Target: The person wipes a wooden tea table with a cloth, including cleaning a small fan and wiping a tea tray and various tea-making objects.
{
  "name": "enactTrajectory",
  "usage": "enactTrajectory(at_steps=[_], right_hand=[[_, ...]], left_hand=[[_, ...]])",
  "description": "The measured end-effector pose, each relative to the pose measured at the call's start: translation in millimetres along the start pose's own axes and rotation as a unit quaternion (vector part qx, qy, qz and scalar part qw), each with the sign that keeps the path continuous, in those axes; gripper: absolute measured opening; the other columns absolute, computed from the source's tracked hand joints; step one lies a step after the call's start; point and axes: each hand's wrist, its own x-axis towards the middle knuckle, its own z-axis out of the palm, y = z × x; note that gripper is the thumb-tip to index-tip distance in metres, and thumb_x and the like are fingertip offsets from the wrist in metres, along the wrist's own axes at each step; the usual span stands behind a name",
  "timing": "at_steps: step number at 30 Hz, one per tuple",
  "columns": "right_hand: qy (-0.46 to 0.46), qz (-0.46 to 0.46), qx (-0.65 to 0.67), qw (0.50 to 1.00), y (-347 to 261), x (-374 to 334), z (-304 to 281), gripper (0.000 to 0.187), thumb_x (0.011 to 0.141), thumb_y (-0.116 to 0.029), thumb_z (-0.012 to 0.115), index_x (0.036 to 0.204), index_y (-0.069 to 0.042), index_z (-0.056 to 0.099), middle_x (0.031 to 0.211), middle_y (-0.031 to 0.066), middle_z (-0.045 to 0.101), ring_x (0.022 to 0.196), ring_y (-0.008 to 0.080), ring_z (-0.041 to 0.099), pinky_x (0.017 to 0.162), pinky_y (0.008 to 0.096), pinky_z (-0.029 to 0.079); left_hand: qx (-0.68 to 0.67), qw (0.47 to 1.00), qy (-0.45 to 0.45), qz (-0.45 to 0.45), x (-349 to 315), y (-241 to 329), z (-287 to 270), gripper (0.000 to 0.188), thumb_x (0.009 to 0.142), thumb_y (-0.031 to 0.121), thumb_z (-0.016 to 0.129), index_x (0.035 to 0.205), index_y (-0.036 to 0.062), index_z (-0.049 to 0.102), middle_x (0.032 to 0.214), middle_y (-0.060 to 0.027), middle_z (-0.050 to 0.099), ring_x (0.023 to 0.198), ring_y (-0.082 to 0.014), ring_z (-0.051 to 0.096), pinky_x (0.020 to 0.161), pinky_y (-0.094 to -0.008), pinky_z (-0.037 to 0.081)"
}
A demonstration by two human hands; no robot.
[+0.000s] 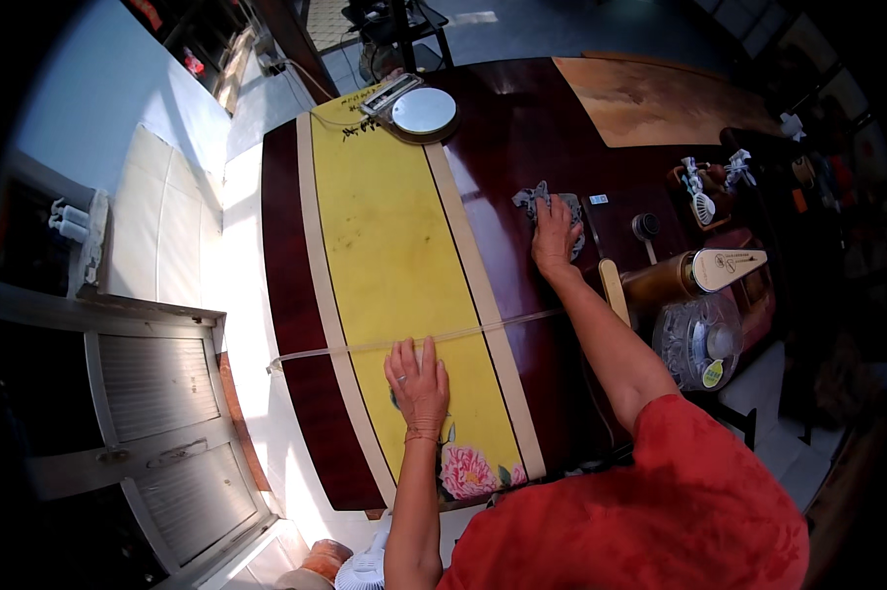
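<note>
My left hand [419, 386] lies flat on a yellow table runner [384, 246] with beige borders, and its fingers are stretched out. Its fingertips reach a clear plastic tube [365, 347] that runs across the runner and over the left side of the table. Pink flowers [466, 472] decorate the near end of the runner, just right of my left wrist. Farther off to the right, my right hand [557, 236] presses a crumpled grey cloth [532, 197] onto the glossy dark red table [502, 128]. Part of the cloth is hidden under that hand.
A round device with a pale top [424, 111] stands at the runner's far end. On the right are a brown kettle-like vessel [660, 283], a clear plastic container [694, 344] and a tray of small items [699, 192]. A wooden board [660, 103] lies at the far right.
</note>
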Motion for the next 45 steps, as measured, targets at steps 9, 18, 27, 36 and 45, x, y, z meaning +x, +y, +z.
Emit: enactTrajectory(at_steps=[9,18,27,36,45], right_hand=[[0.205,-0.128,-0.012,0.970,-1,150,24,0.026,0.080,-0.014,0.058,0.103,-0.004,0.061,0.100,0.0165,0.060,0.090,0.0342,0.060,0.075,0.0436,0.049],[0.172,-0.176,-0.019,0.969,-6,266,51,0.026,0.079,-0.020,0.059,0.100,-0.005,0.063,0.095,0.0165,0.062,0.087,0.0335,0.062,0.070,0.0448,0.052],[0.077,-0.187,-0.093,0.975,-14,365,86,0.031,0.081,-0.022,0.061,0.110,-0.010,0.059,0.107,0.0141,0.060,0.096,0.0313,0.060,0.080,0.0442,0.050],[-0.006,-0.286,-0.023,0.958,-17,394,103,0.038,0.086,-0.010,0.054,0.123,-0.019,0.057,0.128,0.0118,0.052,0.116,0.0345,0.049,0.096,0.0404,0.040],[-0.026,-0.317,0.115,0.941,-9,270,82,0.037,0.081,-0.010,0.057,0.115,-0.023,0.060,0.129,0.0037,0.050,0.125,0.0251,0.043,0.087,0.0545,0.036]], left_hand=[[-0.007,1.000,-0.012,-0.009,3,2,-5,0.042,0.081,0.014,0.059,0.122,0.0068,0.054,0.131,-0.0180,0.040,0.125,-0.0387,0.034,0.103,-0.0547,0.028],[0.017,0.999,-0.044,-0.021,6,1,-6,0.044,0.079,0.018,0.061,0.122,0.0107,0.055,0.130,-0.0175,0.042,0.124,-0.0371,0.038,0.102,-0.0557,0.031],[0.033,0.996,-0.066,-0.041,4,1,-6,0.041,0.079,0.023,0.060,0.119,0.0139,0.056,0.129,-0.0163,0.043,0.121,-0.0367,0.039,0.099,-0.0570,0.032],[0.040,0.996,-0.073,-0.034,2,2,-4,0.041,0.079,0.019,0.057,0.119,0.0112,0.055,0.130,-0.0184,0.042,0.122,-0.0404,0.037,0.098,-0.0596,0.030],[0.020,0.999,-0.023,-0.017,4,2,-5,0.042,0.078,0.016,0.059,0.119,0.0092,0.057,0.130,-0.0178,0.044,0.122,-0.0379,0.039,0.101,-0.0558,0.031]])
